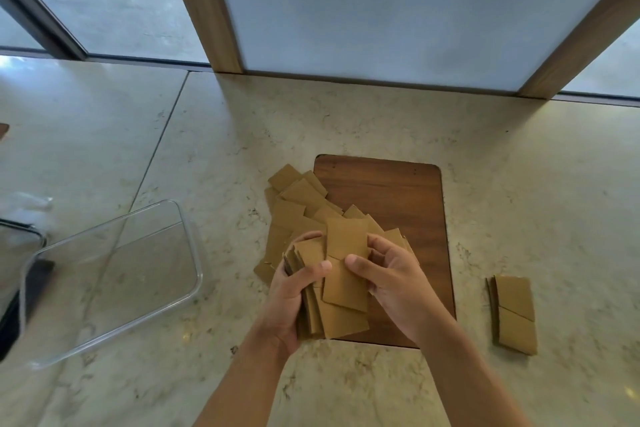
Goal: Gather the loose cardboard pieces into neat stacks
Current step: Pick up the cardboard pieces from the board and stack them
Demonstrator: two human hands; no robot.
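**Halfway through the pile: a second stack takes shape over the wooden board**

My left hand (294, 288) grips a bundle of cardboard pieces (311, 309) on edge, thumb laid across its face, fingers curled behind. My right hand (391, 284) pinches a single cardboard piece (346, 264) against the front of that bundle, thumb on its face, fingers wrapped round its right edge. Both hands hover just above the near left part of the wooden board (398, 205), which lies on the marble counter (519, 184).

Behind my hands the loose pile (294, 205) of cardboard pieces fans out, partly on the board's left edge and partly on the counter beside it. Well apart to the right, a finished stack (512, 314) rests on the counter, its top pieces slightly askew. To the left a clear plastic container lid (114, 274) lies tilted, with a dark object at the frame's edge that I cannot make out.

As I judge it, I am adding one more piece to the bundle and have yet to square it. The top piece sits higher than those under it, so the next move calls for sliding it down flush, then tapping the edges level before I reach for another from the pile. The bundle is splayed at its left side; a loose grip could let pieces slip out
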